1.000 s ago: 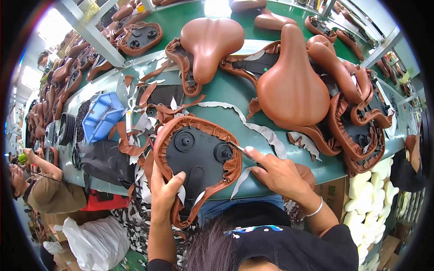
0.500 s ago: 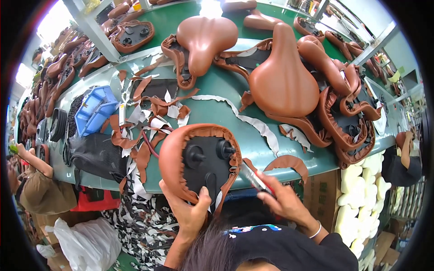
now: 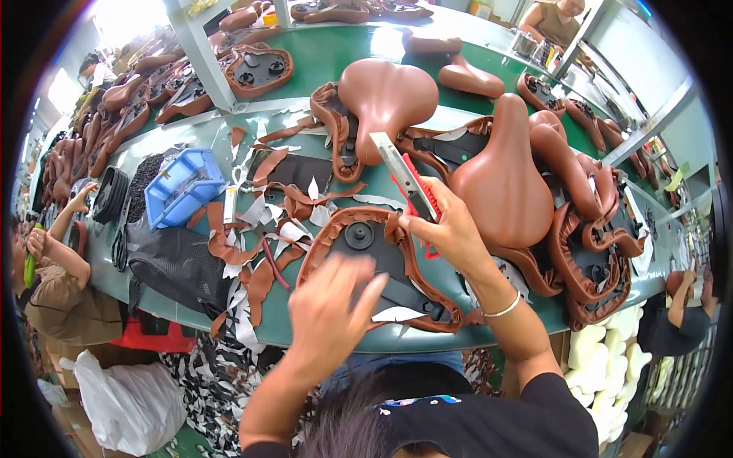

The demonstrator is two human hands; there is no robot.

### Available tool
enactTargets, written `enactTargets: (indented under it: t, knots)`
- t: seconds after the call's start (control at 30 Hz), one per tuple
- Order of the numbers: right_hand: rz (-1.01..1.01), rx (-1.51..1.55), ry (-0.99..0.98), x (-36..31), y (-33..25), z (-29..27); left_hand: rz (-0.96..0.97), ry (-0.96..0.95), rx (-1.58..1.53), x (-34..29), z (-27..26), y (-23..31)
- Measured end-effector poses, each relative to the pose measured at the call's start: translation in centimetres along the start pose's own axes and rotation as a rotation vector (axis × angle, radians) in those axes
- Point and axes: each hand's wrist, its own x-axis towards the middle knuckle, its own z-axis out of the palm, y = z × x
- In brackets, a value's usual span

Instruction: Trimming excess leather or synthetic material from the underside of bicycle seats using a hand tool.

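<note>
Upturned bicycle seat (image 3: 397, 278), lying near the front edge of the table (image 3: 382, 340), partly covered from view by the left hand (image 3: 328, 313). This hand is blurred, thumb apart from fingers; contact with the seat cannot be told. The right hand (image 3: 447, 229), fingers clamped on a red utility knife (image 3: 406, 183), hides part of the handle. Scraps (image 3: 263, 221) crowd the left; a narrow bare strip fronts the seat.

A brown saddle (image 3: 402, 284) lay black underside up, nose to lower right; a red-and-silver knife (image 3: 405, 180) slanted above it, blade (image 3: 384, 150) out.
</note>
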Motion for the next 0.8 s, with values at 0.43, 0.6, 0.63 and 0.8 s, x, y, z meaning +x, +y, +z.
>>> enactTargets:
  t: [0.43, 0.6, 0.63, 0.8]
  knots:
    - [-0.174, -1.131, -0.424, -2.1, -2.7, -4.0, -0.354, -0.215, -0.481, 6.7, 5.2, -6.0]
    - [0.021, -1.131, -0.379, -7.4, -2.8, -1.9, -0.612, 0.299, -1.388, 7.1, 3.9, -8.2]
    - [0.020, -1.134, -0.374, -8.6, -2.8, -1.5, -0.579, 0.272, -1.628, 7.2, 3.9, -9.3]
    - [0.021, -0.745, -0.135, -12.7, -1.2, -1.5, -0.263, 0.357, -1.653, 6.9, -1.1, -11.2]
